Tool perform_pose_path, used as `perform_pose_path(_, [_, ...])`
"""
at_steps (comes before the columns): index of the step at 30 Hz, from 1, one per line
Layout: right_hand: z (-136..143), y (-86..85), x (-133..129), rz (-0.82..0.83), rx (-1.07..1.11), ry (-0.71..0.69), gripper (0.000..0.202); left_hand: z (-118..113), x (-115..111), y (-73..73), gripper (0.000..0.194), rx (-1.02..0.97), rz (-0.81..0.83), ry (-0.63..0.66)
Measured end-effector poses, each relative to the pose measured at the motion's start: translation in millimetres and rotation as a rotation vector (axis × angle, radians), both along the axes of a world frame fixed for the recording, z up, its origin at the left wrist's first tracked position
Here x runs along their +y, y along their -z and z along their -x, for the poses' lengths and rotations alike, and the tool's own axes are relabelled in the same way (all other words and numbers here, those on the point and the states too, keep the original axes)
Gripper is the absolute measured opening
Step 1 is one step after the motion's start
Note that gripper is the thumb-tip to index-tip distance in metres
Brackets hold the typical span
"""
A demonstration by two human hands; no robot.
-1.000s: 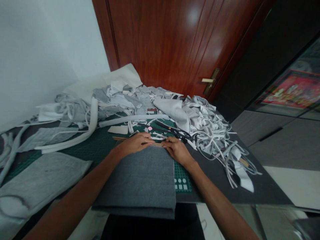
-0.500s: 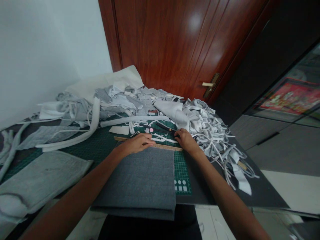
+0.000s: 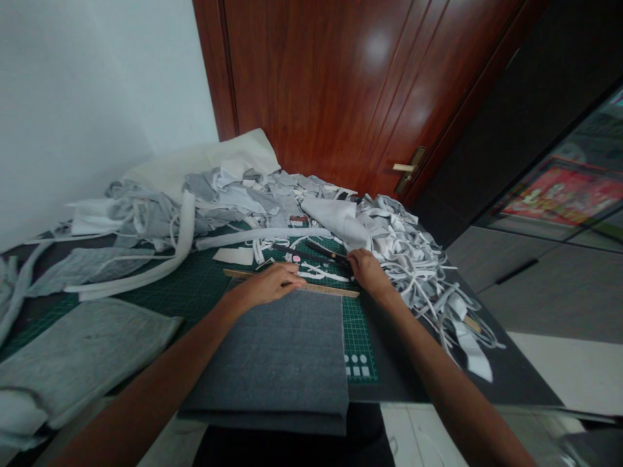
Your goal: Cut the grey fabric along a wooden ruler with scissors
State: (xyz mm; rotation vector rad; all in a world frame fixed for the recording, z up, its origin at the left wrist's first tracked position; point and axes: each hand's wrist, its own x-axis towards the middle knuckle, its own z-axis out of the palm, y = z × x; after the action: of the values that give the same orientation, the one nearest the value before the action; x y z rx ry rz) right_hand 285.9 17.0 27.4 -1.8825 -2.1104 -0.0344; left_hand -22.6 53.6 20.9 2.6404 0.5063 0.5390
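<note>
A folded dark grey cloth [image 3: 277, 357] lies over the front edge of the table, with a wooden ruler [image 3: 335, 290] across its far edge. My left hand [image 3: 265, 283] presses on the ruler, thumb and fingers drawn close together. Just beyond the ruler, to the right, my right hand [image 3: 368, 271] has its fingers closed around the handle end of black scissors [image 3: 328, 251]. Their blades point left and look spread apart. White strips [image 3: 324, 272] and a small pink piece [image 3: 296, 259] lie between the scissors and the ruler.
A green cutting mat [image 3: 357, 331] lies under the cloth. Heaped grey and white scraps [image 3: 403, 240] line the back and right of the table. On the left are a long padded roll [image 3: 141, 277] and a pale grey fabric piece [image 3: 92, 344]. A wooden door [image 3: 311, 84] stands behind.
The right hand has closed further around the scissors' handles, and the scissors have shifted slightly right. My left hand stays on the ruler. The view has shifted a little.
</note>
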Motion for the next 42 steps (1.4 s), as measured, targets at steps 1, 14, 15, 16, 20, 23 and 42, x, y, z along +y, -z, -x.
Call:
perform_pose_path(1, [-2,-1.8,3,0.029,-0.009,0.011,0.026,0,0,-0.4,0.037,-0.001,0.001,0.002])
perform_pose_path(14, [-11,-5.2,12,0.231,-0.199,0.203,0.024,1,0,1.7,0.037,-0.013,0.033,-0.002])
perform_pose_path(15, [-12,-7.3,11,0.235,-0.205,0.198,0.023,1,0,1.9,0.037,-0.008,0.034,-0.005])
perform_pose_path(16, [-12,-9.5,11,0.239,-0.21,0.194,0.022,1,0,2.2,0.037,-0.005,0.035,-0.008])
perform_pose_path(20, [-10,-17.0,7,0.264,-0.233,0.186,0.032,1,2,4.5,0.037,0.0,0.02,-0.004])
perform_pose_path(23, [-5,-20.9,3,0.287,-0.257,0.179,0.043,1,4,6.4,0.036,-0.015,-0.001,0.014])
perform_pose_path(42, [1,-36.8,-7,0.395,-0.302,0.047,0.037,1,7,10.8,0.028,-0.018,-0.042,0.027])
